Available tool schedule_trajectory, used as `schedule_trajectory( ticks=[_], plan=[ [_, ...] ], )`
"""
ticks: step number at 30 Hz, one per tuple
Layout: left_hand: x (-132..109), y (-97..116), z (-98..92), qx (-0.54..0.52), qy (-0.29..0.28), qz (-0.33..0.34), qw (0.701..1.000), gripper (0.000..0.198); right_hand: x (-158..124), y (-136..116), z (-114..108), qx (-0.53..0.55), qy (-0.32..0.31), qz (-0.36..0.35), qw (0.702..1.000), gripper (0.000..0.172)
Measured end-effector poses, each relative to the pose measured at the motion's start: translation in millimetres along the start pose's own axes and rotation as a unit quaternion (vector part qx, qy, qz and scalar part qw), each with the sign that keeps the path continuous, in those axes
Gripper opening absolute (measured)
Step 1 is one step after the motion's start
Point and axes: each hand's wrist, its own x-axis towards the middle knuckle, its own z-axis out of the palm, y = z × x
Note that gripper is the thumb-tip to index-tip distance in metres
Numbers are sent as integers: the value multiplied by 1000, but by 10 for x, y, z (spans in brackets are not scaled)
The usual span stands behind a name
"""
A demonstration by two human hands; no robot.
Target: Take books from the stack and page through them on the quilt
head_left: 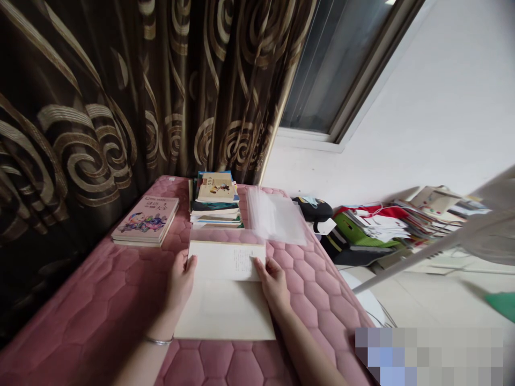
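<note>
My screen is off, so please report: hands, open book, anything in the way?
Left hand, right hand: holding open book by its sides. Book: over pink mattress. Translucent sheets beyond; nothing visibly blocking hands.

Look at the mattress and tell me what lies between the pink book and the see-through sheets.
In the head view, a stack of books sits on the mattress between the pink book and the see-through sheets.
</note>
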Motion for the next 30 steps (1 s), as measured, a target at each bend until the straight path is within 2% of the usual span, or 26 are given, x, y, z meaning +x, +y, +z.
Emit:
schedule_trajectory(
  ticks=[4, 12, 17, 22, 30],
  plan=[
    [6, -23, -3, 6, 1, 2, 1000, 43, -28, -69, -6, -8, 6, 10, 1000, 47],
    [10, -26, 0, 11, 3, 6, 1000, 41, -63, -105, -5, 40, -22, 11, 999, 43],
    [-16, 15, -8, -1, 11, -6, 1000, 39, -30, -78, 15, 13, -1, 4, 1000, 48],
    [-12, -14, -15, -34, -12, 1, 999, 41, -33, -75, 17, 2, 8, -10, 1000, 50],
    [-2, -4, -2, 7, 2, 7, 1000, 40, -46, -107, 6, 2, -1, 5, 1000, 48]
  ],
)
